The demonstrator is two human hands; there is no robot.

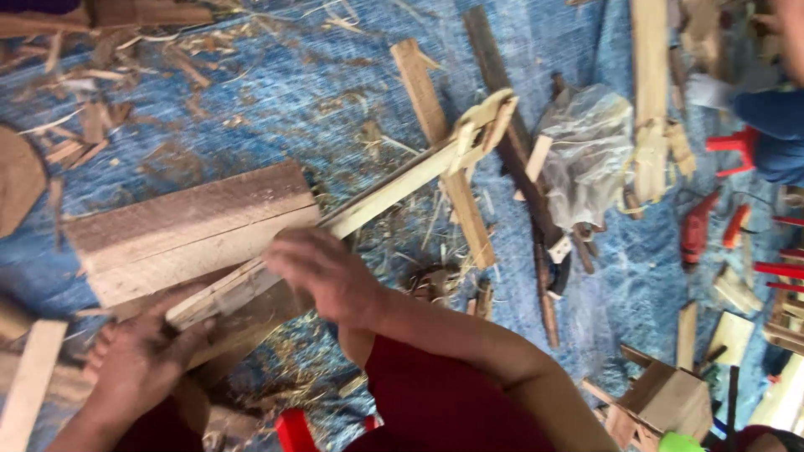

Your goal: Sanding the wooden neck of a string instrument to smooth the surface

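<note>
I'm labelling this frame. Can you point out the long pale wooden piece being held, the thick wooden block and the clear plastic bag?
long pale wooden piece [394, 188], head view, mid-shaft.
thick wooden block [193, 222], head view, top face.
clear plastic bag [586, 155], head view, crumpled middle.

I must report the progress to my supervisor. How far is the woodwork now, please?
Done: many shavings and offcuts lie on the blue tarp, so cutting has taken place. In hand: the left hand and right hand both grip a long pale slat laid across a thick wooden block. Left: several loose slats lie unjoined nearby. The image is blurred, so finer detail is unclear.
</note>
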